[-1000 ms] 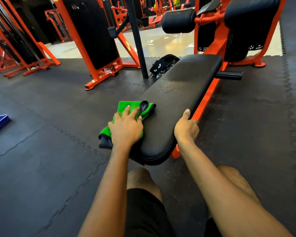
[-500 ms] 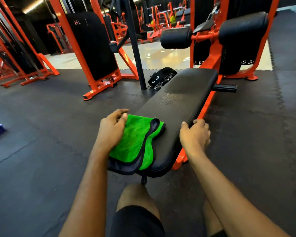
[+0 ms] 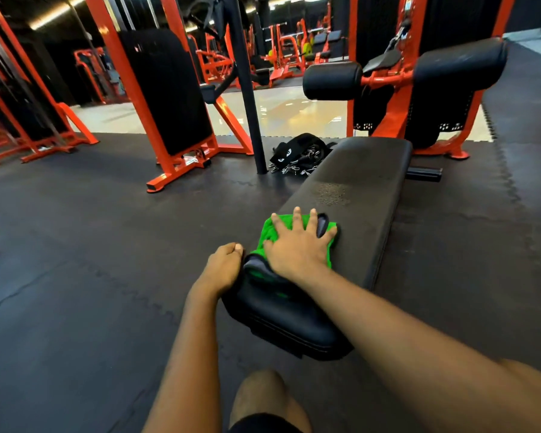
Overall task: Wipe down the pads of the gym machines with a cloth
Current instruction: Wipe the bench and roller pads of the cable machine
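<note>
A long black bench pad [image 3: 356, 182] runs away from me over the dark rubber floor. On its near end lies a green cloth [image 3: 266, 230] with a grey border. My right hand [image 3: 297, 245] presses flat on the cloth, fingers spread. My left hand [image 3: 224, 265] sits at the pad's left edge beside the cloth, thumb on top and fingers curled round the edge. A damp-looking patch shows on the pad beyond the cloth. Two black roller pads [image 3: 331, 81] sit on the orange machine behind the bench.
A heap of black straps with chains [image 3: 297, 154] lies on the floor left of the bench's far end, beside a black pole [image 3: 247, 104]. An orange-framed machine [image 3: 169, 120] stands to the left. My knee [image 3: 263, 392] is below the bench's near end.
The cloth went from under my left hand to under my right hand, which left the pad's right edge. My left hand shifted to the pad's left edge. The view moved closer.
</note>
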`<act>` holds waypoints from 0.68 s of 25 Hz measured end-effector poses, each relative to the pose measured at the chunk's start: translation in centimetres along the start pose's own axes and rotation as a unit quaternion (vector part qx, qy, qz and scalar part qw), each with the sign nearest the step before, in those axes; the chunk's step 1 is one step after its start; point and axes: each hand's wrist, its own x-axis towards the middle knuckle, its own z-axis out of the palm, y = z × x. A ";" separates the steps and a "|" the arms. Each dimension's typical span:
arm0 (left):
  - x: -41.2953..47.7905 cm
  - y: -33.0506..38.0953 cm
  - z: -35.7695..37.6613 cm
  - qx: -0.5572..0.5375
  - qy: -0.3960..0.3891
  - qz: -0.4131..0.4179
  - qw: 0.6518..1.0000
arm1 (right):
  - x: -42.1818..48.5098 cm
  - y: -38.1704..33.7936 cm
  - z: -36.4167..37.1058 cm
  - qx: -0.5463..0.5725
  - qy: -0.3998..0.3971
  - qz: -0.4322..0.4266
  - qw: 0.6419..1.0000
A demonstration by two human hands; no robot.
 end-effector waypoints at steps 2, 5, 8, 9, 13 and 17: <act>0.4 0.6 0.7 0.035 0.034 -0.017 0.999 | 4.1 1.5 -0.8 -0.028 -0.017 -0.035 0.999; 1.2 0.6 1.4 0.053 0.041 -0.058 0.996 | 7.0 2.7 -1.5 -0.043 -0.049 -0.094 0.993; 1.4 0.5 1.4 0.059 0.032 -0.057 0.996 | 4.3 3.5 -2.0 -0.013 -0.030 -0.122 0.992; 1.3 0.5 1.3 0.059 0.030 -0.055 0.996 | 2.5 3.9 -2.2 -0.007 -0.021 -0.127 0.992; 0.0 0.9 0.8 0.049 0.027 -0.058 0.997 | -5.3 6.3 -2.3 -0.003 0.027 -0.092 0.995; -0.3 4.0 0.2 0.099 0.003 -0.076 0.992 | -9.1 5.9 -1.8 -0.010 0.063 0.026 0.998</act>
